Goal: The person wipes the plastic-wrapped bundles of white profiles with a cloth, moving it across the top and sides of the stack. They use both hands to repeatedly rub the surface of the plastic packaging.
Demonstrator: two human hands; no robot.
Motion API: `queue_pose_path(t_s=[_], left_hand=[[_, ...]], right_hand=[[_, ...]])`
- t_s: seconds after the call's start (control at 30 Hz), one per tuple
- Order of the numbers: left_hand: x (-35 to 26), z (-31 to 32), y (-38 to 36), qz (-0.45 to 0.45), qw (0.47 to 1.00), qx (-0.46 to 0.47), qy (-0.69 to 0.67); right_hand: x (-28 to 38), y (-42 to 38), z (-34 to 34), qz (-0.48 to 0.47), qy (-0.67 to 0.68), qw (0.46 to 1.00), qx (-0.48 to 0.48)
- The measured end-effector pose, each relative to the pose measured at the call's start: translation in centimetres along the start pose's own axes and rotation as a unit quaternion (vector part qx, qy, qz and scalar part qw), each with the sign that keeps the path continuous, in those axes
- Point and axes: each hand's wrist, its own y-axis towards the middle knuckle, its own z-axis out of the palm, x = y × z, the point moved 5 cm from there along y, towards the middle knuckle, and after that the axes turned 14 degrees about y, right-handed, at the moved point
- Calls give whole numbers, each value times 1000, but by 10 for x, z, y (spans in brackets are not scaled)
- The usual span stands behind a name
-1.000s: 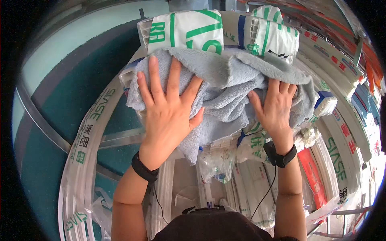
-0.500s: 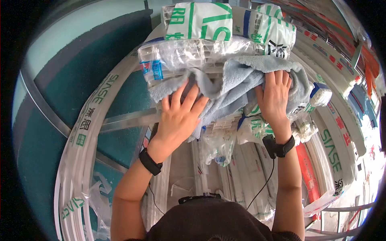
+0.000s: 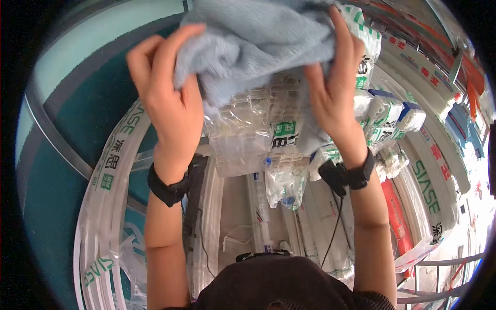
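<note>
A grey-blue towel (image 3: 258, 44) is bunched up at the top of the head view, held between both hands. My left hand (image 3: 173, 98) grips its left side, thumb underneath and fingers on top. On the right side, my right hand (image 3: 333, 88) pinches the towel between thumb and fingers. Part of the cloth hangs down beside the right hand. Below and behind it sits a stack of plastic-wrapped white profiles (image 3: 243, 129), their hollow ends facing me. The towel hides the upper part of that stack.
Long wrapped profiles (image 3: 111, 170) stand along the left by a dark green panel (image 3: 72, 124). More long wrapped profiles (image 3: 426, 175) line the right, with a red strip (image 3: 397, 219) beside them. A clear plastic bag (image 3: 285, 186) hangs below the stack. Long pieces (image 3: 258, 206) lie lower down.
Both hands were lying flat on the spread towel over the stack. Now they have lifted it up and gathered it, uncovering the front ends of the profiles.
</note>
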Motion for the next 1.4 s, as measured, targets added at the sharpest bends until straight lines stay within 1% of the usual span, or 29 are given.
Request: queue_pose_path(t_s=[0.03,0.07,0.13,0.17,0.2,0.27,0.4,0.53,0.57,0.67,0.8,0.83,0.93,1.07,1.13,1.23,1.33,1.37,1.4], left_hand=[[4,8,4,-13,1000,-6,25],[-1,19,4,-1,997,48,57],[-18,45,-4,25,980,155,122],[-25,58,-16,43,982,130,131],[-29,59,-26,51,981,98,157],[-27,59,-35,49,980,123,148],[-29,54,-59,72,973,164,146],[-34,44,-94,75,966,215,120],[-37,40,-103,74,966,221,114],[-40,34,-125,66,967,227,98],[-44,24,-131,44,965,240,92],[-44,22,-136,37,965,244,90],[-46,19,-162,16,965,249,77],[-52,14,-184,6,962,260,78],[-54,12,-182,-1,958,277,74],[-56,12,-187,4,960,266,91],[-61,12,-197,13,960,258,110],[-63,10,-203,15,959,256,118],[-66,11,-213,22,955,270,123]], right_hand=[[-4,6,15,2,-39,999,-9],[-7,9,27,4,-78,997,-17],[-20,8,47,-21,-165,982,91],[-26,4,55,-32,-206,967,145],[-25,1,55,-32,-202,973,105],[-23,-7,50,-32,-196,980,22],[-21,-33,53,-8,-211,973,93],[-16,-77,52,11,-201,970,135],[-14,-88,51,17,-188,973,135],[-6,-90,48,11,-195,970,146],[-2,-83,50,33,-193,972,130],[0,-87,50,46,-171,977,121],[3,-124,57,33,-157,977,138],[13,-132,50,65,-135,983,102],[11,-144,49,82,-127,981,122],[13,-150,46,118,-126,974,149],[24,-171,43,67,-143,978,135],[20,-176,42,95,-149,970,169],[20,-177,42,101,-153,966,181]])
